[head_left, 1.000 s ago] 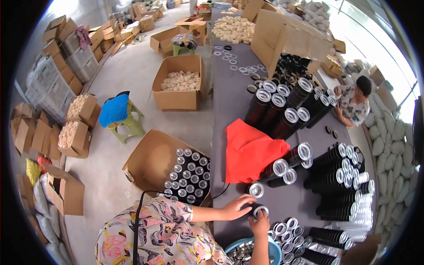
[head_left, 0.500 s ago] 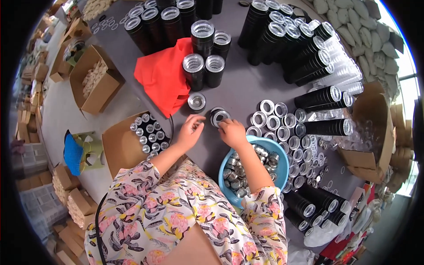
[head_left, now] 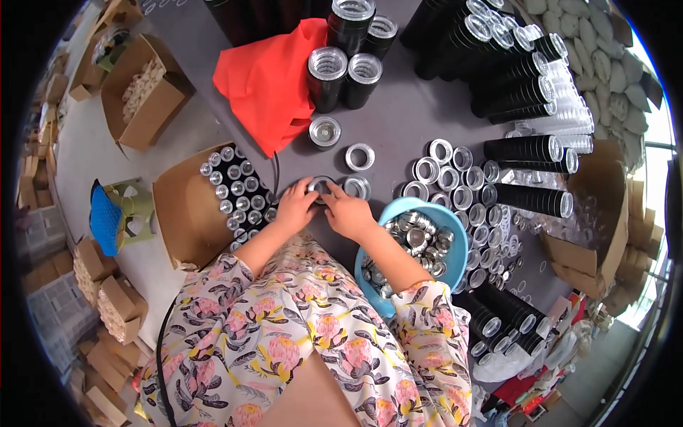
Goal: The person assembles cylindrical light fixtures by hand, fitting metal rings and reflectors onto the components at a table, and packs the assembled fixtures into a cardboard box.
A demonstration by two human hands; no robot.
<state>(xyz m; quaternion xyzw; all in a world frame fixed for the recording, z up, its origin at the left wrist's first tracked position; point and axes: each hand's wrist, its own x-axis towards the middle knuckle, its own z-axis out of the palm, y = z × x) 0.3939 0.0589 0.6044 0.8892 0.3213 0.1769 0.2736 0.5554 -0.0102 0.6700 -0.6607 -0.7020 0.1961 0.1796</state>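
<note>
Hands: left hand [head_left: 295, 206] & right hand [head_left: 346, 212] meet at near edge of grey table [head_left: 398, 121], both on one round silver-rimmed lid [head_left: 320, 186].
Fingers: left fingers [head_left: 304, 191] curled tight on lid's left rim; right fingers [head_left: 334, 193] pinch its right rim. Closed on it, no gap seen. What lies under lid: can't tell.
Lid spot: near table edge, just left of a loose lid [head_left: 356, 186], below another [head_left: 360, 156].
Nearby: blue basin [head_left: 445, 220] of silver lids touching right forearm; carton of capped black tubes [head_left: 235, 188] off table's left edge; red cloth [head_left: 274, 78] toward far left; black tubes [head_left: 341, 64] standing beside it, more stacked on far-right side w/ rows of lids.
Risk: lid so close to edge — a slipped pinch prob. sends it off table or into carton. Uneven press by one hand could seat it crooked. Right elbow may nudge basin, which looks partly past the edge, & spill lids.
</note>
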